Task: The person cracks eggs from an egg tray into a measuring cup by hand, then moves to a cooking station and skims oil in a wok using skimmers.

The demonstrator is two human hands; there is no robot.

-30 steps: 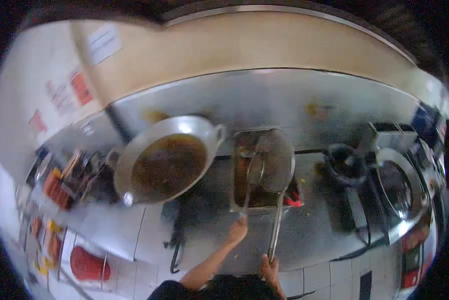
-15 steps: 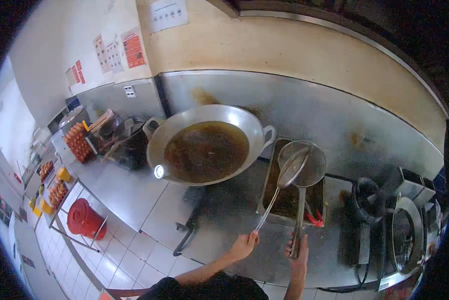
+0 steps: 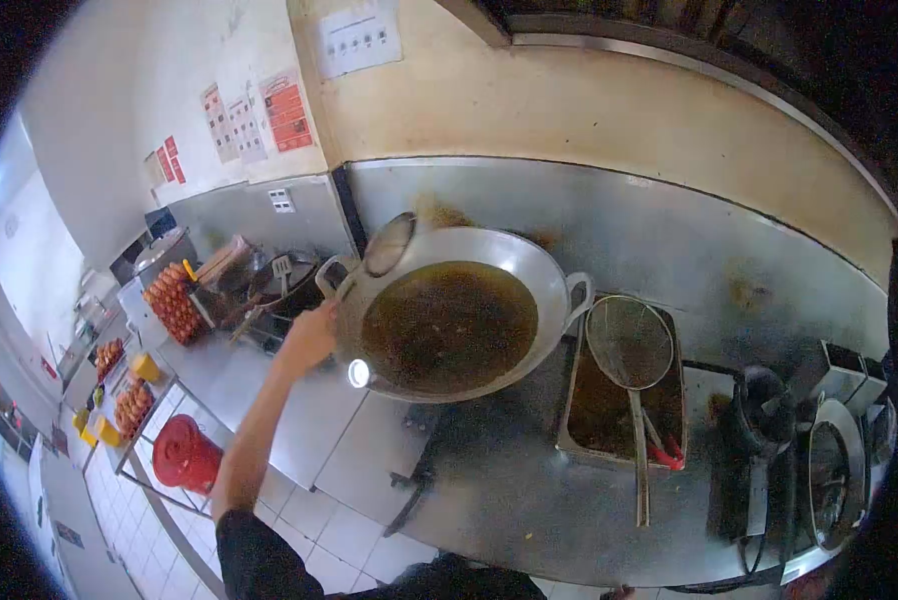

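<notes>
My left hand (image 3: pixel 312 340) is closed around the handle of a small wire skimmer (image 3: pixel 390 244). The skimmer's head is raised at the far left rim of a large metal wok (image 3: pixel 554 335), which holds dark oil (image 3: pixel 449 325). My left fingers are close to the wok's left loop handle. A bigger round mesh strainer (image 3: pixel 629 342) lies across a rectangular metal tray (image 3: pixel 569 440) of dark liquid, its handle hanging over the counter. Beside that handle are red-handled tongs (image 3: pixel 666 455) in the tray. Only a sliver of my right hand (image 3: pixel 617 592) shows at the bottom edge; its fingers cannot be made out.
Egg trays (image 3: pixel 176 305) and a dark pan (image 3: pixel 289 285) with a spatula stand on the left counter. A red bucket (image 3: pixel 184 455) is on the floor below. At the right are a black burner-like fixture (image 3: pixel 764 410) and another round pan (image 3: pixel 834 475).
My left hand has carried the small skimmer from above the tray up and left to the wok's far left rim. My right hand has let go of the big strainer and dropped low.
</notes>
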